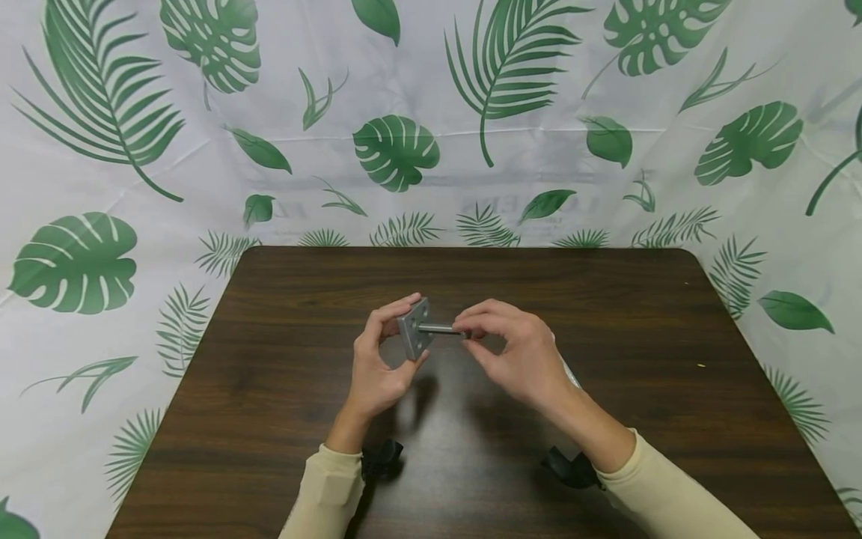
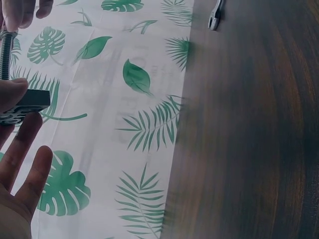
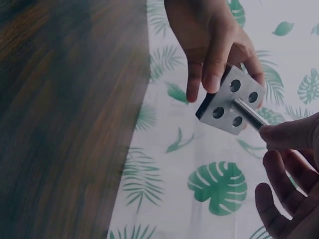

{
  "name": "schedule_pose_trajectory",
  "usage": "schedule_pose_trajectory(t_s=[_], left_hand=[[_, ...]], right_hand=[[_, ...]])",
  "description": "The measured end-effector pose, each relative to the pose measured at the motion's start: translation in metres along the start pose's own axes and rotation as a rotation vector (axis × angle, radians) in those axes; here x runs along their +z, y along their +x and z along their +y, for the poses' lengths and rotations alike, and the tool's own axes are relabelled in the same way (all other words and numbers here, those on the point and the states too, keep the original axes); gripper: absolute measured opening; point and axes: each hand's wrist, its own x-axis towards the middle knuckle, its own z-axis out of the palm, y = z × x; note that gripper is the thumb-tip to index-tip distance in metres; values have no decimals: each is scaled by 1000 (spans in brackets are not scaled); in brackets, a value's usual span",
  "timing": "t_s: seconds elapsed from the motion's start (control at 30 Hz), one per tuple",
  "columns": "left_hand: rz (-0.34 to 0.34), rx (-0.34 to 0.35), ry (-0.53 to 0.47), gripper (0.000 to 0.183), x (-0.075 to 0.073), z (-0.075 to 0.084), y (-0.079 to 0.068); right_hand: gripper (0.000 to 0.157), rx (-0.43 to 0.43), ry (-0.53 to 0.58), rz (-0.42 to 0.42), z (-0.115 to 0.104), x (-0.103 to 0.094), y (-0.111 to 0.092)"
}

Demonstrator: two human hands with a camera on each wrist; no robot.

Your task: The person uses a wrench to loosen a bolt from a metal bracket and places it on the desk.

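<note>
My left hand (image 1: pixel 378 374) holds a square grey metal plate (image 3: pixel 241 93) by its edges, raised above the dark wooden table, with the thumb on one edge and fingers on the opposite one. The right wrist view shows holes near the plate's corners. A threaded bolt (image 3: pixel 251 114) stands out from the middle of its face, pointing at my right hand (image 1: pixel 525 355). Thumb and fingertips of that hand pinch the bolt's outer end and hide part of it. In the left wrist view the bolt (image 2: pixel 6 55) rises upright from the plate (image 2: pixel 32 101).
A silver tool with a slotted end (image 2: pixel 215 17) lies on the table (image 1: pixel 283 374); in the head view my right hand mostly covers it. A small yellow fleck (image 1: pixel 701 365) lies at the right. A leaf-patterned white curtain (image 1: pixel 303 165) hangs behind the table and along its sides.
</note>
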Motion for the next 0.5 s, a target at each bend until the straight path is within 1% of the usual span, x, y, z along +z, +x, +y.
schedule_pose_trajectory(t_s=[0.1,0.2,0.3,0.43,0.5], left_hand=[[2,1,0,61,0,0,0],[3,4,2,61,0,0,-1],[1,6,1,61,0,0,-2],[-3,9,0,60,-1,0,-3],[-2,11,0,60,-1,0,-3]], right_hand=[[27,-42,7,14,1,1,0],[32,-24,6,4,0,1,-1],[33,53,-15,-3,-2,2,-3],[27,197,-65,-1,-5,2,-3],[26,245,-75,-7,-6,2,-4]])
